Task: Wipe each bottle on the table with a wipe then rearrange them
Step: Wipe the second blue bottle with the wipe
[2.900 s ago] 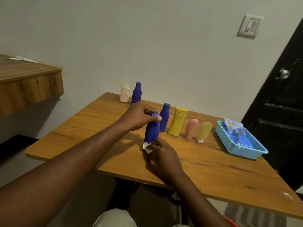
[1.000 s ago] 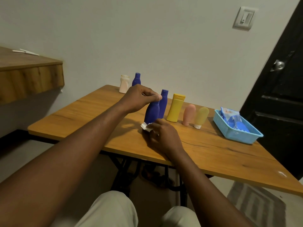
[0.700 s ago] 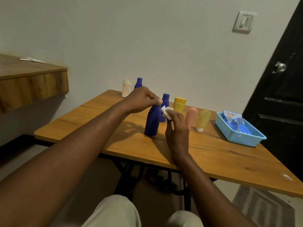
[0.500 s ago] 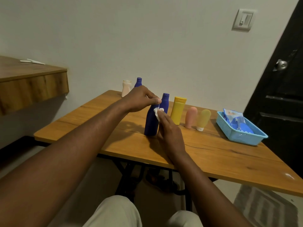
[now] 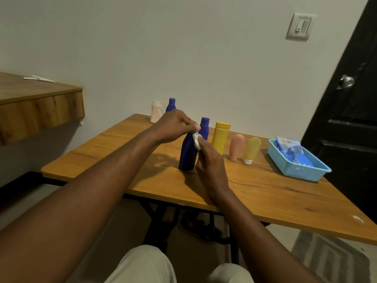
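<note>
— Where is the dark blue bottle (image 5: 187, 154)?
— It stands upright on our wooden table (image 5: 265, 193). Our left hand (image 5: 173, 126) holds its top with curled fingers.
— And the white wipe (image 5: 196, 140)?
— Our right hand (image 5: 212, 166) pinches it against the bottle's neck.
— What is next to it?
— A second blue bottle (image 5: 204, 127) just behind, then a yellow bottle (image 5: 220, 137), a pink tube (image 5: 236, 147) and a blue basket (image 5: 295, 170).

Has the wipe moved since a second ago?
Yes. The wipe rose from the base of the blue bottle to its shoulder, beside the yellow bottle.
</note>
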The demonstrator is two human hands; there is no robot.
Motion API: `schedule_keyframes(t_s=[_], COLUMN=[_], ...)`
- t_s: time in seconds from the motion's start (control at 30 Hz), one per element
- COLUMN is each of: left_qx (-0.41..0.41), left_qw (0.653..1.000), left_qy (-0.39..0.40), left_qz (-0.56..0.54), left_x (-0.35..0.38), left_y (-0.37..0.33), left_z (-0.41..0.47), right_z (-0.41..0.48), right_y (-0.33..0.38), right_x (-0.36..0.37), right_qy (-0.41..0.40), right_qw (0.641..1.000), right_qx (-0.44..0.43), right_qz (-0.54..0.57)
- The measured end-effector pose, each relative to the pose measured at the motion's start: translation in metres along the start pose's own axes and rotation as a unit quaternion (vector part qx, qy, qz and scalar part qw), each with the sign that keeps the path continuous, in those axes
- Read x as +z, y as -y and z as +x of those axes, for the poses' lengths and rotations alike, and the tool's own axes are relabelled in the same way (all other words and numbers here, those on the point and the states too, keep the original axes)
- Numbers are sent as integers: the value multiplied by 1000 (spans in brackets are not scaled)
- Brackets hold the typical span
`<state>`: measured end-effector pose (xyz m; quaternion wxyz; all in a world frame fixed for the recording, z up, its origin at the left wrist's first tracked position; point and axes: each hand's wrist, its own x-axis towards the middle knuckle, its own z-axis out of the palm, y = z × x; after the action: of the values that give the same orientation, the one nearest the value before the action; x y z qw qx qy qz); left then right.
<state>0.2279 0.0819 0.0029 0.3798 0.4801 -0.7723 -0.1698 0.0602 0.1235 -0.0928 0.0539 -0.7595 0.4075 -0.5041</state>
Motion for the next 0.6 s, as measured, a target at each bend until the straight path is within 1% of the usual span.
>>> schedule_keyframes(t_s=[0.13, 0.2, 0.27, 0.33, 0.47, 0.6], left_qx=[9, 11, 11, 12, 8, 11], left_qw=[1000, 1000, 1000, 1000, 1000, 1000], left_qy=[6, 5, 3, 1, -4, -9], left_qz=[3, 5, 2, 0, 4, 13], left_x=[0, 0, 0, 1, 2, 2], left_y=[2, 2, 2, 2, 1, 1], left_z=[1, 1, 1, 1, -1, -1], right_z=[8, 10, 10, 8, 7, 17], right_y=[-5, -11, -17, -16, -5, -9], right_x=[15, 20, 20, 19, 16, 19], right_qy=[-7, 17, 44, 34, -41, -55], right_qw=[993, 984, 977, 980, 985, 973], right_qx=[104, 167, 199, 186, 123, 143], right_qz=[47, 59, 60, 63, 110, 175])
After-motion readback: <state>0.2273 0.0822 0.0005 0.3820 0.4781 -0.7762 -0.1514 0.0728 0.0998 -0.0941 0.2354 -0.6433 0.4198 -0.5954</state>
